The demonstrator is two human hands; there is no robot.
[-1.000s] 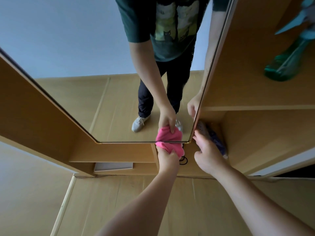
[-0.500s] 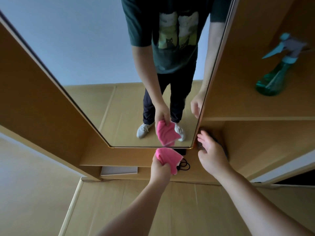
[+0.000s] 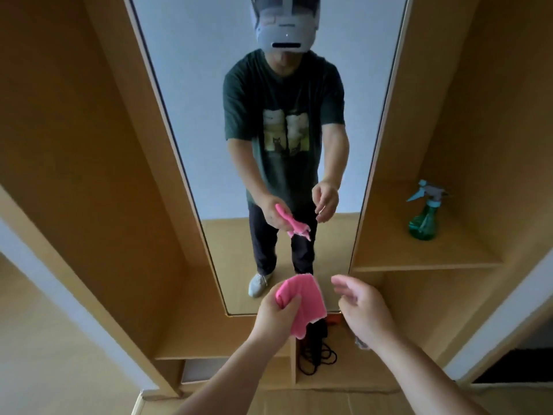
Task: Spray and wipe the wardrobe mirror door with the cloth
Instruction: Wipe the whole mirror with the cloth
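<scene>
A tall, narrow mirror door [image 3: 209, 115] stands in the middle of a wooden wardrobe and reflects me. My left hand [image 3: 273, 317] grips a bunched pink cloth [image 3: 305, 304] in front of the mirror's bottom edge, clear of the glass. My right hand [image 3: 363, 310] hovers just right of the cloth with its fingers loosely spread and nothing in it. A green spray bottle [image 3: 423, 218] with a light blue trigger head stands on a shelf to the right of the mirror.
Wooden shelves [image 3: 425, 259] and panels flank the mirror on both sides. A black cord [image 3: 317, 354] lies coiled in the low compartment under the mirror. Wooden floor runs along the bottom of the view.
My view has tilted up, so the whole mirror and the bottle shelf now show. My left hand has drawn the cloth back from the mirror's bottom corner. My right hand has left the door's edge.
</scene>
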